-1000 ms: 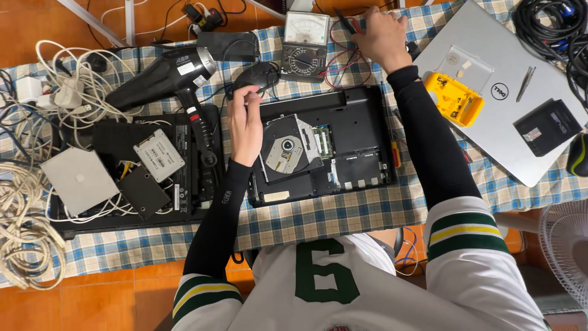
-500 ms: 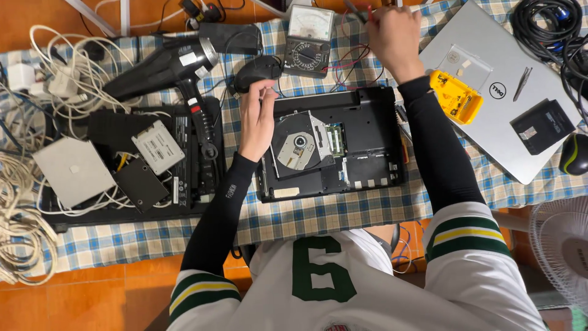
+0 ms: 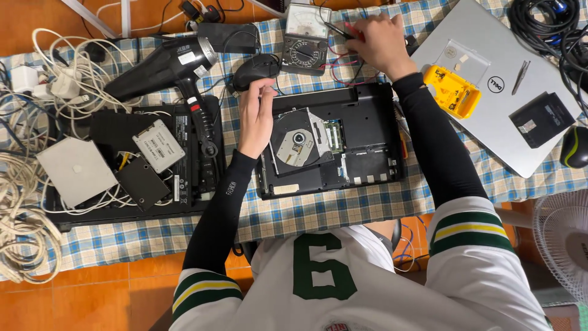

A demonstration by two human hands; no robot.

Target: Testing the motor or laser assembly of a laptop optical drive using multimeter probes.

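Note:
An opened black laptop base [image 3: 367, 162] lies upside down on the checked cloth, its silver optical drive [image 3: 296, 142] exposed. My left hand [image 3: 256, 116] rests along the base's left edge, fingers extended together toward a black mouse [image 3: 257, 67]; whether they pinch anything is hidden. My right hand [image 3: 378, 41] is behind the base's far edge, closed on red and black test probes [image 3: 343, 29] beside an analog multimeter [image 3: 304, 38]. Red and black leads [image 3: 343, 64] run between the meter and the base.
A black hair dryer [image 3: 165, 67] and a second opened device with drives [image 3: 156, 147] lie on the left, beside tangled white cables [image 3: 24, 184]. A silver laptop [image 3: 490, 79] on the right carries a yellow holder [image 3: 452, 91] and a black drive [image 3: 542, 119]. A fan [image 3: 563, 239] stands lower right.
The view has shifted a little. My right hand has stayed over the probes by the meter; my left hand has crept slightly up the base's left edge toward the mouse.

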